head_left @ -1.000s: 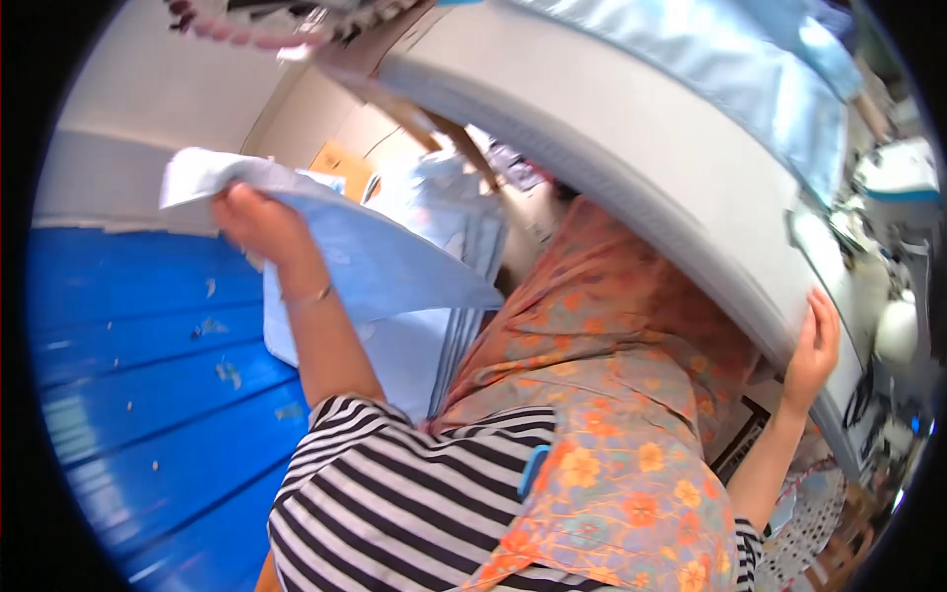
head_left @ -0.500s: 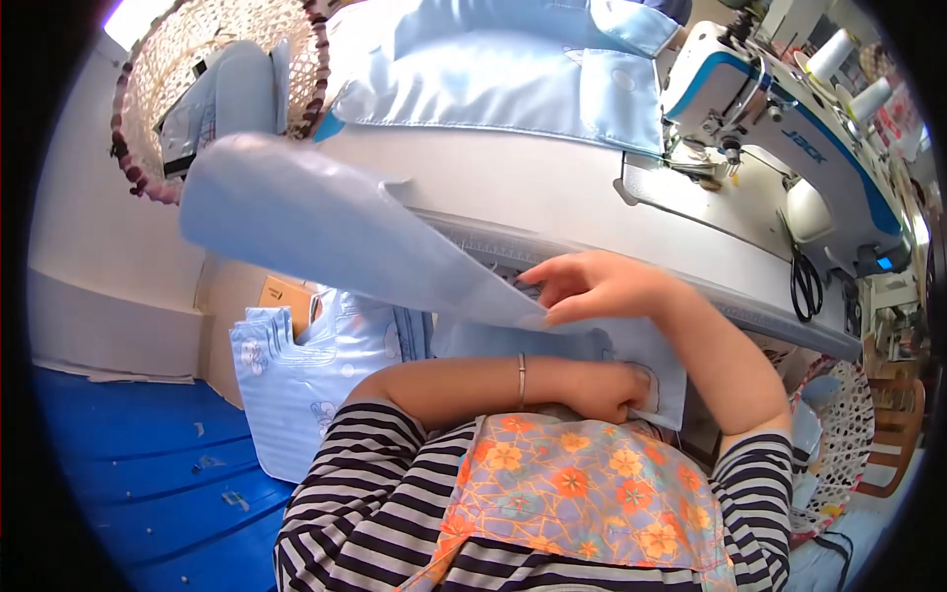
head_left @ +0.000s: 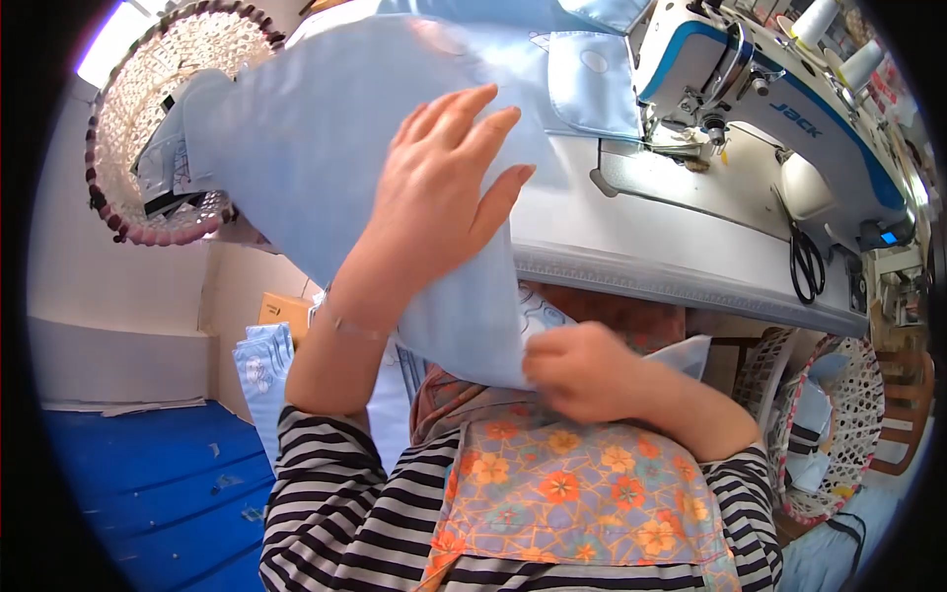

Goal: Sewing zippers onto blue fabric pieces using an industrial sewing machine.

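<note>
From the person's head, one fisheye view looks steeply down, close over the counter (head_left: 572, 212)'s near edge.

Pale wall (head_left: 118, 281), left; bright light (head_left: 113, 51), upper left; blue dark-lined surface (head_left: 128, 483), lower left; white-topped worktable (head_left: 572, 212), centre-right; brown slatted chair (head_left: 901, 426), far right.

An orange-flowered apron (head_left: 562, 488) covers a black-striped top (head_left: 340, 493)

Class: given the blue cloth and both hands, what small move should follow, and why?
Perhaps raise the lower edge of the blue cloth toward the table with the right hand: that edge hangs past the table's front, at that hand, while the left hand is spread over the cloth.
</note>
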